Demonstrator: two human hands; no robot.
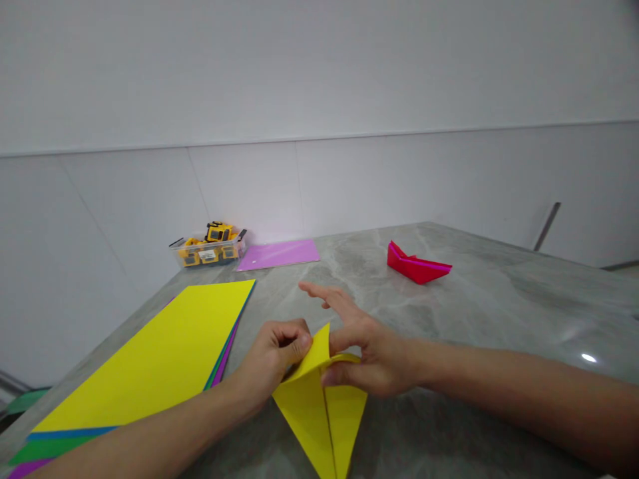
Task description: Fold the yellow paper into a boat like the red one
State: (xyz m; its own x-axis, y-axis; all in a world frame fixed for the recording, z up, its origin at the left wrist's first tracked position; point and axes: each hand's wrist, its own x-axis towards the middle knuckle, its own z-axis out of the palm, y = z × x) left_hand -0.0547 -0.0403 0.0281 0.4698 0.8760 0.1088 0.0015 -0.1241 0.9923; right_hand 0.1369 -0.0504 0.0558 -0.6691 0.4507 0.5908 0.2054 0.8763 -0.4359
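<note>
Yellow folded-paper wedge (pixel 305 414): on or just above the grey marbled table (pixel 499 319), between the hands; contact unclear.
Hidden: right fingers partly behind the upper flap; inner folds obscured.
Cut off: narrow tip at bottom frame edge.
Long axis: roughly fore-aft, narrow end toward the person, wide end away.
Left hand (pixel 273 354): closed, pinching upper-left edge.
Right hand (pixel 375 352): half open, thumb over rim, index raised; can't tell grip.

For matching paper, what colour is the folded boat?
The paper boat is red with magenta edges, head view.
</note>
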